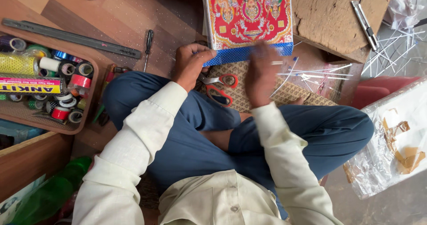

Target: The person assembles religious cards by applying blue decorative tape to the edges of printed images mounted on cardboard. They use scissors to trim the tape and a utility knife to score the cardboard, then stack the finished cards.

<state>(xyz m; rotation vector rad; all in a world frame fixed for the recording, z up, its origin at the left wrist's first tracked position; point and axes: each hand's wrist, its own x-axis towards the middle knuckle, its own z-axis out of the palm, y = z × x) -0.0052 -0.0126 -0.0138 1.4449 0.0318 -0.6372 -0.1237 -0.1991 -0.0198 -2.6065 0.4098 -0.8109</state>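
Overhead, head view: a person sits cross-legged in blue trousers and a cream long-sleeved shirt on a brown wooden floor (pixel 133 11).

Left hand (pixel 190 65) curled, fingers pinching the lower left corner of a red and gold printed picture panel with a blue glitter strip along its bottom edge (pixel 249 16). Grip closed on that corner; thumb on top.

Right hand (pixel 262 74) motion-blurred, lying flat over the blue strip near the panel's lower middle. Cannot tell whether its fingers hold anything.

Panel lies directly ahead of both hands, its bottom edge touching them, its top running out of frame.

Beneath the hands, a beige patterned board (pixel 289 91) rests across the lap. On it, between the two wrists, red-handled scissors (pixel 220 87), blades shut, just beside the left hand.

Right of the right hand: a scatter of thin white sticks (pixel 311 74) on the board's far right corner.

Floor, left edge: a brown wooden tray (pixel 86 118) packed with rolls of coloured tape. Beyond the tray's far edge, a long dark metal ruler (pixel 71 38) and a small black screwdriver (pixel 148 45), near the left hand but apart.

Upper right: a rough wooden slab (pixel 329 16) carrying a grey utility knife (pixel 364 25).

Lower right: crinkled clear plastic sheeting (pixel 391 145).
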